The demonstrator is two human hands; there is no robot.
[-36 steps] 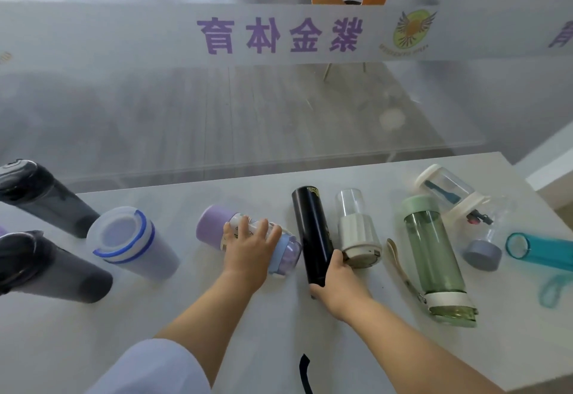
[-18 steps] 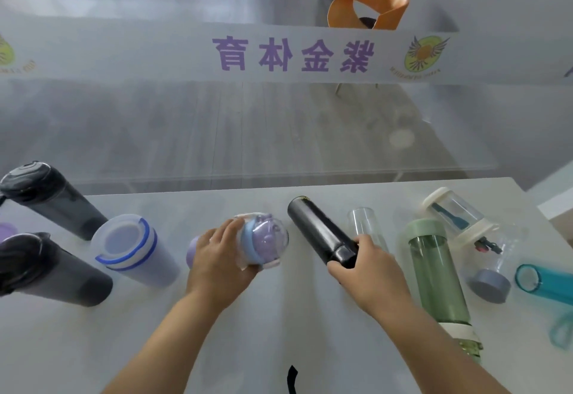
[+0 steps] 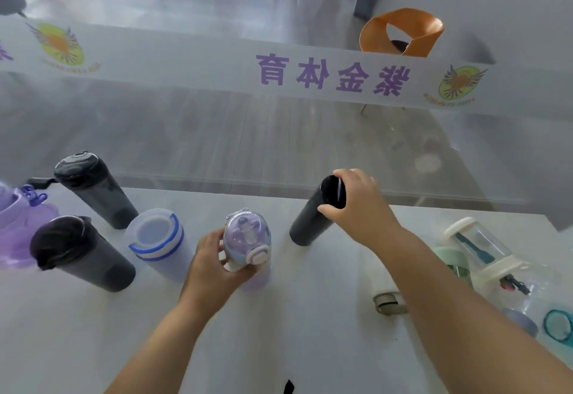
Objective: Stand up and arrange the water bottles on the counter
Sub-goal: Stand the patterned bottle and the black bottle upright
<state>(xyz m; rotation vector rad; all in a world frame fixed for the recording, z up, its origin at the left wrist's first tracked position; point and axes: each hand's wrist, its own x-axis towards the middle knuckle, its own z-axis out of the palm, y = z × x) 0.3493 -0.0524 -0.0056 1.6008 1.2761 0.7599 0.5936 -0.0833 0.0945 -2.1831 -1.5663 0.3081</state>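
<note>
My left hand (image 3: 214,266) grips a small purple bottle with a clear domed lid (image 3: 247,240), standing upright at the middle of the white counter (image 3: 325,316). My right hand (image 3: 356,204) holds the top of a slim black bottle (image 3: 313,217), which stands upright further back and to the right. Left of them stand a frosted cup with a blue-ringed lid (image 3: 158,243) and two dark shaker bottles (image 3: 79,252) (image 3: 93,186). On the right, a green bottle (image 3: 451,262), a clear bottle with cream ends (image 3: 477,246) and a teal bottle (image 3: 558,327) lie on their sides.
A purple jug (image 3: 14,226) sits at the far left edge. A glass partition with a printed banner (image 3: 331,75) runs along the counter's back edge. An orange chair (image 3: 403,32) stands behind the glass. A small strap loop (image 3: 387,302) lies under my right forearm.
Both bottles have been raised from lying or tilted to upright. My right hand slid up to the black bottle's top. The view has tilted upward and shifted left.
</note>
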